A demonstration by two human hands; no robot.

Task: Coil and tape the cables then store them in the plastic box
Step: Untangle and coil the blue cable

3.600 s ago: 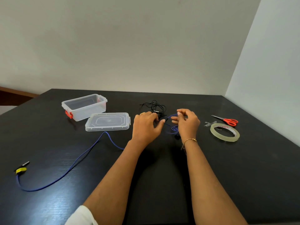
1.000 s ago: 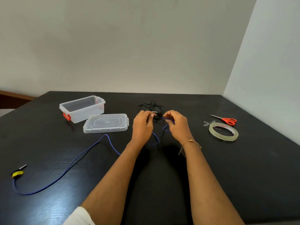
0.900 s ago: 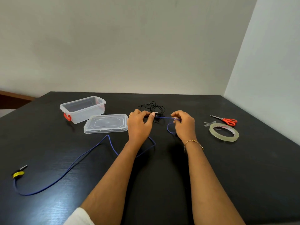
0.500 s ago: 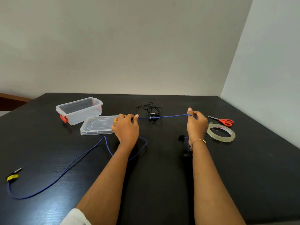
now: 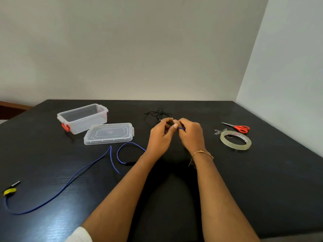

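Both hands meet above the middle of the black table (image 5: 262, 180), fingertips touching. The left hand (image 5: 160, 135) and the right hand (image 5: 191, 135) are closed together on a short bit of the blue cable (image 5: 83, 172), a small blue stretch showing between the thumbs. A thin gold bracelet (image 5: 202, 152) sits on the right wrist, and a white sleeve edge (image 5: 78, 235) shows at the bottom of the left arm.

From under the left hand the blue cable drops to the table, makes a loose loop just in front of the lid (image 5: 109, 133), then runs away to the left and ends near the table's left edge in a plug with a yellow band (image 5: 9, 191).

Just behind the hands lies a tangled black cable (image 5: 158, 113). To the left, the clear plastic box (image 5: 82, 117) with a red latch stands open, its lid lying flat beside it, touching or nearly so.

To the right of the hands lies a roll of clear tape (image 5: 236, 140), with red-handled scissors (image 5: 238, 128) just behind it and a small cut strip of tape (image 5: 219, 131) beside them.
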